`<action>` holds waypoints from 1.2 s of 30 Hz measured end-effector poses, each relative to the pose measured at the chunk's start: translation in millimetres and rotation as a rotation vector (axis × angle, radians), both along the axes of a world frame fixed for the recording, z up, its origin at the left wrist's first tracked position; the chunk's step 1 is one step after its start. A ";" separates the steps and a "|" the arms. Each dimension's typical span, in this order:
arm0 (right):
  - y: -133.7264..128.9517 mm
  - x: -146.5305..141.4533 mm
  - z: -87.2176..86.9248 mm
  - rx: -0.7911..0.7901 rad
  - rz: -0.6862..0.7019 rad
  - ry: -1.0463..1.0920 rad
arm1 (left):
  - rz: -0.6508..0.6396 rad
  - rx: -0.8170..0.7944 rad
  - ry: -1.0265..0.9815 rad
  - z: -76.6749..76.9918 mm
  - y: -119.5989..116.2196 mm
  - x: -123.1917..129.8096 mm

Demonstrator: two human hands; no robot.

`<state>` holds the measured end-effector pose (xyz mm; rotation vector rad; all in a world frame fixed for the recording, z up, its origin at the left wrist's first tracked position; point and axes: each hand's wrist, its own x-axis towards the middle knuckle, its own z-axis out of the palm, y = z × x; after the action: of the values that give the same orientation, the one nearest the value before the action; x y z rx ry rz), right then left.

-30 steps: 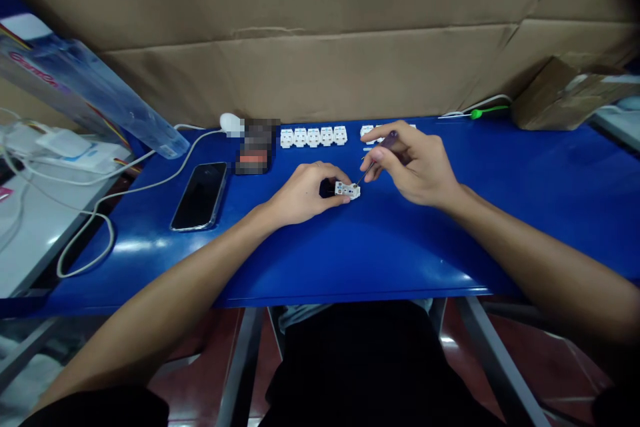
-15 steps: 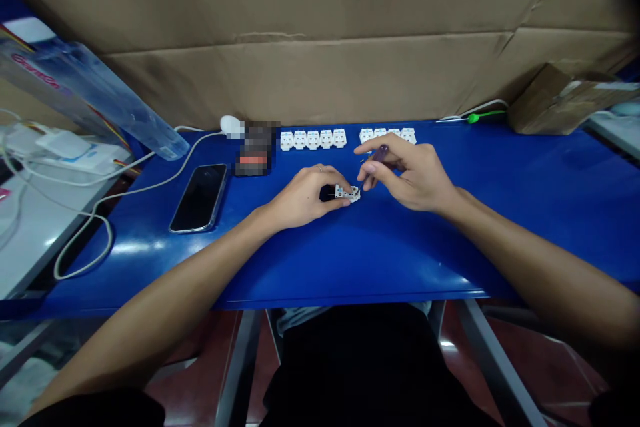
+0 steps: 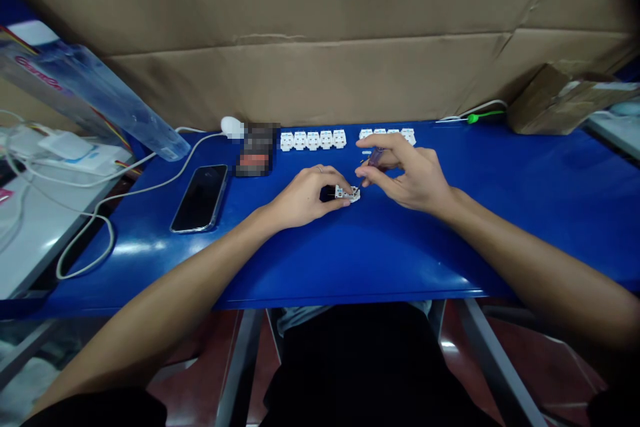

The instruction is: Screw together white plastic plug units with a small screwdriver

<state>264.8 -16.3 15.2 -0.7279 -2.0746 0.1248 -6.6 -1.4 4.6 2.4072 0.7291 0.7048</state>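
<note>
On the blue table (image 3: pixel 320 260), my left hand (image 3: pixel 305 199) pinches a small white plastic block (image 3: pixel 354 195) with screw holes, like a terminal or socket part, between thumb and fingers. My right hand (image 3: pixel 413 173) is closed around a screwdriver (image 3: pixel 376 157) with a purple translucent handle. Its thin shaft slants down to the right end of the block, and the tip appears to touch it. Behind the hands stands a row of similar white blocks (image 3: pixel 313 140). A second group of white blocks (image 3: pixel 380 135) is partly hidden by my right hand.
Left of my hands lie a smartphone (image 3: pixel 200 197), a white cable (image 3: pixel 107 203) and a dark, blurred-out item (image 3: pixel 257 147). A plastic bottle (image 3: pixel 120 97) leans at far left. A green-handled screwdriver (image 3: pixel 473 119) and cardboard box (image 3: pixel 545 103) sit at back right, before a cardboard wall (image 3: pixel 320 73).
The screwdriver's handle has tilted or turned slightly, and my right hand has shifted a little left with it. My left hand and the white block stay in place.
</note>
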 end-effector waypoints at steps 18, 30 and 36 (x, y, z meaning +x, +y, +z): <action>-3.2 -0.1 2.5 -0.139 0.098 0.062 | 0.009 -0.001 0.003 -0.9 0.2 0.4; -4.3 -2.9 -0.1 -0.169 0.126 0.079 | 0.015 0.004 0.010 -3.6 1.3 -0.1; -6.1 -5.2 3.7 -0.313 0.206 0.159 | 0.015 0.006 0.006 -4.4 2.2 0.2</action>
<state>259.6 -22.4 18.9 -0.6624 -1.9935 0.6152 -6.4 0.8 0.2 2.4122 0.7492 0.7068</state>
